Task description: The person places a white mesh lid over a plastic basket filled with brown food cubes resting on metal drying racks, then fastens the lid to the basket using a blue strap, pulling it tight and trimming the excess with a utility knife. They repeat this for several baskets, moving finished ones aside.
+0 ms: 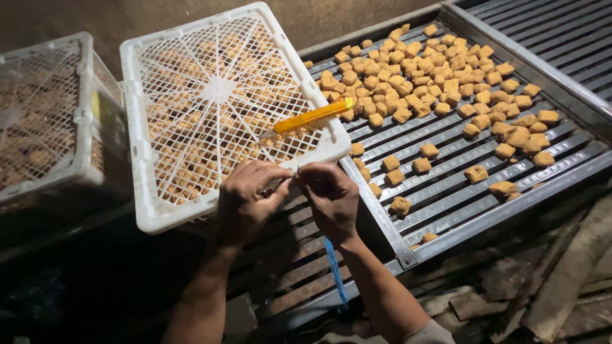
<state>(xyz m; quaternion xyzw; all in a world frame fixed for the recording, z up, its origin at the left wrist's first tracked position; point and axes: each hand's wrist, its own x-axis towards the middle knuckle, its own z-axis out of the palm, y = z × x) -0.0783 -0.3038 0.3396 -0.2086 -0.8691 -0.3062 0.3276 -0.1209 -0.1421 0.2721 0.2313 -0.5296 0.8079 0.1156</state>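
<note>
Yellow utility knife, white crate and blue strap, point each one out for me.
Yellow utility knife (313, 116), head view, middle of its handle.
White crate (136, 137), head view, left rim.
Blue strap (336, 271), head view, middle of the hanging strip.

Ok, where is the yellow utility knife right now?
In the head view, the yellow utility knife lies on the lid of the white lattice crate, near its right edge, beside the fried cubes and just beyond both hands.

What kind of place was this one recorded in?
Probably a small food workshop, perhaps frying or drying snacks. Golden-brown cubes lie spread over a slatted metal rack, white plastic crates hold more, and both hands work at a crate's edge.
</note>
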